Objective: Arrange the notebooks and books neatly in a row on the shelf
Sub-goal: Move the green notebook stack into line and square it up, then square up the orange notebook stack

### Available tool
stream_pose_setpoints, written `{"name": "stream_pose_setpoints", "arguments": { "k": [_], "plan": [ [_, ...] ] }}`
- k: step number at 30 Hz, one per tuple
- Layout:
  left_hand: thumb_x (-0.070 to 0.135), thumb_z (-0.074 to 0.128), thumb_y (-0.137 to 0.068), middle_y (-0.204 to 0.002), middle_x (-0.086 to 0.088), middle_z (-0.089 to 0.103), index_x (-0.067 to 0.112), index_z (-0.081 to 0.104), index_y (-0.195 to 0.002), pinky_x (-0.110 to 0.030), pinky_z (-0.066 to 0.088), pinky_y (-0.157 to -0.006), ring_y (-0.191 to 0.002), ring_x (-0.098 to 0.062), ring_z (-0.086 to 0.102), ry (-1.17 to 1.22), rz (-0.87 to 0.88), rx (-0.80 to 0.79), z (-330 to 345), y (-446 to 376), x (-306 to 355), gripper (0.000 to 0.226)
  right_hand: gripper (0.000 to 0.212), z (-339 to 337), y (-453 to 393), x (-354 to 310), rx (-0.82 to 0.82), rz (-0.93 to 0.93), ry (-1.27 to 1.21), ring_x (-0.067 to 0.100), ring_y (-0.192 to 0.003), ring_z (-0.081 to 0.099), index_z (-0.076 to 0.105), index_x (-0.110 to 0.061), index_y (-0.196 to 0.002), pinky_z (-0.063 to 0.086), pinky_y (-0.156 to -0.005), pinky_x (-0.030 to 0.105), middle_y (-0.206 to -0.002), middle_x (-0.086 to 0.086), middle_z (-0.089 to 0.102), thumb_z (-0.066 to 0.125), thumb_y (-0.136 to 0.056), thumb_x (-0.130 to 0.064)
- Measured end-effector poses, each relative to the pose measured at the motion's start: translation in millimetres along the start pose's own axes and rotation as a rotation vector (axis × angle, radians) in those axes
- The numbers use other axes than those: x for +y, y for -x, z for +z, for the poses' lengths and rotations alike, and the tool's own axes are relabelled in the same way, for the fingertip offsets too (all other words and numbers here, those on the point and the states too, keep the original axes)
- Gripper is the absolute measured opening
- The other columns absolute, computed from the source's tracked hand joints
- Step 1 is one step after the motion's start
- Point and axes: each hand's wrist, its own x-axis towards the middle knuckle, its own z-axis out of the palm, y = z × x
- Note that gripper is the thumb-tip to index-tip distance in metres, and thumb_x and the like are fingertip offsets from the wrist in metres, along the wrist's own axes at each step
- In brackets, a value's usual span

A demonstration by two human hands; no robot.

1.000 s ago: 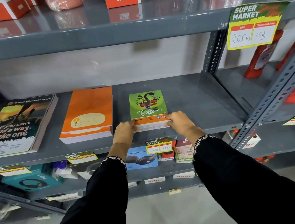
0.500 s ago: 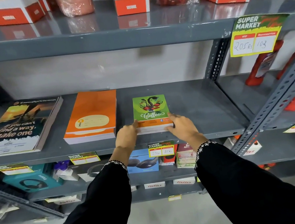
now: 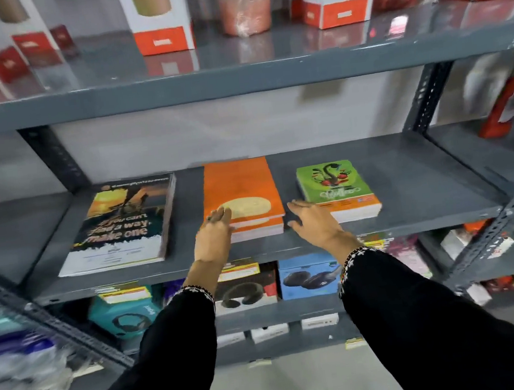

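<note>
Two black sleeves reach in from the bottom, cuffs trimmed with pale patterned stitching. Two hands, both open with fingers spread, gripping nothing. Left hand [image 3: 215, 235] lies flat on the near left corner of the orange notebook stack [image 3: 241, 196], fingertips on the cover. Right hand [image 3: 311, 220] hovers just right of that stack, over the gap between it and the green notebook stack [image 3: 334, 186]; contact with either is hard to tell because of motion blur.

Grey metal shelf [image 3: 409, 196], matte painted, flat, with perforated angle-iron posts. Three piles lie flat on it in a row, covers up. Left: a large glossy book [image 3: 124, 222], dark sunset cover with white lettering, thick white page edge. Middle: orange notebooks, plain matte covers with a pale oval label, at least two stacked, slightly offset. Right: smaller green notebook pile, glossy printed cover with an orange band at the near edge, thick page block. Piles are apart, not touching.

Below, a lower shelf holds cardboard headphone boxes: one teal [image 3: 122, 316], one black and white [image 3: 244, 292], one blue [image 3: 310, 277].

Upper shelf [image 3: 236, 78] is glossy and reflective, carrying tall white boxes with orange bases and shrink-wrapped cylinders; count unclear as the frame crops them.
</note>
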Motion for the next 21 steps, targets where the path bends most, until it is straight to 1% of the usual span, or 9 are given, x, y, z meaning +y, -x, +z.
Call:
{"name": "stream_pose_setpoints", "arguments": {
  "k": [2, 4, 6, 8, 10, 12, 16, 18, 21],
  "plan": [
    [0.01, 0.049, -0.096, -0.154, -0.007, 0.032, 0.017, 0.036, -0.143, -0.041, 0.046, -0.1, -0.132, -0.031, 0.046, 0.018, 0.011, -0.036, 0.2, 1.2, -24.1, 0.049, 0.042, 11.0, -2.4, -19.4, -0.02, 0.05, -0.043, 0.031, -0.128, 0.051, 0.049, -0.003, -0.133, 0.043, -0.105, 0.039, -0.141, 0.017, 0.051, 0.052, -0.095, -0.022],
    [0.005, 0.051, -0.093, -0.153, -0.011, 0.034, 0.021, 0.04, -0.141, -0.041, 0.047, -0.099, -0.128, -0.033, 0.05, 0.103, -0.013, -0.079, 0.8, 2.5, -41.1, 0.051, 0.041, 19.0, -4.9, -32.1, -0.033, 0.132, -0.1, 0.034, -0.122, 0.056, 0.05, -0.003, -0.131, 0.046, -0.097, 0.039, -0.134, 0.019, 0.057, 0.053, -0.094, -0.022],
    [0.004, 0.051, -0.092, -0.15, -0.016, 0.037, 0.024, 0.043, -0.139, -0.039, 0.046, -0.103, -0.127, -0.033, 0.052, 0.164, -0.046, -0.1, 1.3, 1.6, -50.8, 0.051, 0.052, 22.7, -7.8, -39.6, -0.054, 0.201, -0.16, 0.034, -0.124, 0.054, 0.041, -0.007, -0.141, 0.045, -0.101, 0.039, -0.139, 0.018, 0.054, 0.055, -0.094, -0.023],
    [0.002, 0.049, -0.093, -0.145, -0.015, 0.047, 0.023, 0.049, -0.134, -0.038, 0.047, -0.104, -0.121, -0.032, 0.057, 0.199, -0.034, -0.1, 2.4, 0.2, -55.3, 0.047, 0.062, 23.4, -12.9, -43.9, -0.097, 0.239, -0.179, 0.033, -0.13, 0.048, 0.03, -0.009, -0.148, 0.042, -0.106, 0.039, -0.146, 0.017, 0.045, 0.056, -0.093, -0.025],
    [0.0, 0.048, -0.093, -0.136, -0.013, 0.057, 0.02, 0.052, -0.131, -0.04, 0.049, -0.103, -0.116, -0.032, 0.06, 0.218, -0.016, -0.07, 3.3, -1.7, -55.9, 0.043, 0.064, 22.4, -18.8, -45.3, -0.131, 0.254, -0.17, 0.034, -0.133, 0.043, 0.027, -0.009, -0.149, 0.039, -0.109, 0.039, -0.149, 0.018, 0.038, 0.056, -0.094, -0.024],
    [0.001, 0.048, -0.095, -0.127, -0.015, 0.063, 0.016, 0.054, -0.13, -0.041, 0.051, -0.101, -0.111, -0.033, 0.063, 0.215, -0.033, -0.043, 3.9, -2.9, -55.5, 0.039, 0.057, 21.2, -22.1, -46.2, -0.121, 0.258, -0.116, 0.037, -0.129, 0.047, 0.032, -0.007, -0.145, 0.042, -0.104, 0.04, -0.142, 0.022, 0.042, 0.055, -0.095, -0.02],
    [0.007, 0.05, -0.096, -0.116, -0.017, 0.069, 0.012, 0.059, -0.126, -0.041, 0.052, -0.095, -0.105, -0.035, 0.065, 0.172, -0.06, -0.004, 2.9, 0.5, -55.7, 0.031, 0.035, 22.0, -21.0, -46.5, -0.058, 0.211, 0.085, 0.035, -0.11, 0.062, 0.049, -0.008, -0.13, 0.05, -0.088, 0.04, -0.116, 0.02, 0.063, 0.052, -0.095, -0.008],
    [0.01, 0.05, -0.097, -0.113, -0.015, 0.071, 0.013, 0.061, -0.123, -0.04, 0.053, -0.092, -0.102, -0.034, 0.066, 0.143, -0.053, 0.009, 3.6, 2.9, -56.5, 0.028, 0.032, 20.7, -19.2, -47.5, -0.058, 0.193, 0.136, 0.035, -0.106, 0.064, 0.053, -0.009, -0.127, 0.052, -0.082, 0.039, -0.112, 0.02, 0.066, 0.052, -0.096, -0.014],
    [0.009, 0.052, -0.095, -0.109, -0.014, 0.073, 0.015, 0.064, -0.119, -0.039, 0.054, -0.088, -0.098, -0.033, 0.067, 0.105, -0.053, 0.018, 4.1, 4.5, -57.7, 0.027, 0.03, 18.2, -17.4, -49.3, -0.051, 0.179, 0.196, 0.036, -0.104, 0.064, 0.057, -0.01, -0.124, 0.052, -0.082, 0.039, -0.109, 0.02, 0.069, 0.049, -0.097, -0.022]
  ]
}}
